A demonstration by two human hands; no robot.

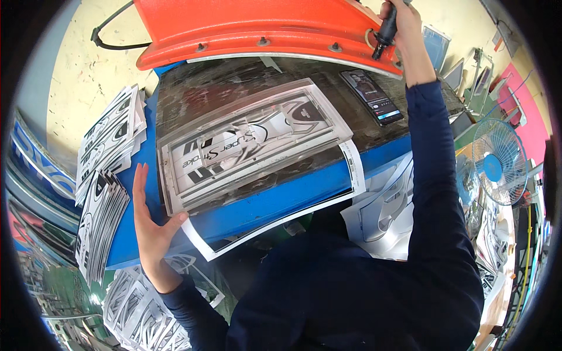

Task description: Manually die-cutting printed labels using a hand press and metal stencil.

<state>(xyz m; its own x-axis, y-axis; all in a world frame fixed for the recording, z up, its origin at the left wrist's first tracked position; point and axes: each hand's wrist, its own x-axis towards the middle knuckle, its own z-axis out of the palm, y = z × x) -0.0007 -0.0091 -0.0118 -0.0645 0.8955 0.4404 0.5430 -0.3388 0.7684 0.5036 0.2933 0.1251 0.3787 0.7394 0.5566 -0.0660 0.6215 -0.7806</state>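
My right hand (404, 26) is wrapped round the black handle (386, 36) at the right end of a big orange-red press arm (275, 35). A clear, flat cutting die (175, 196) with metal blades lies on the dark worn press bed (199, 93). Beneath the die is a printed sheet (199, 241) with black and white graphics, its lower edge hanging over the bed's blue front. My left hand (153, 231) is open at the die's lower left corner, fingers stretched upward. Its thumb tip is at that corner; whether it touches the die or sheet, I cannot tell.
A phone (372, 96) with a lit screen lies right of the die. Stacks of printed sheets (102, 216) stand at the left on a blue surface. Cut scrap (143, 304) is heaped low on the left, more sheets (386, 210) hang at the right. A fan (497, 161) stands far right.
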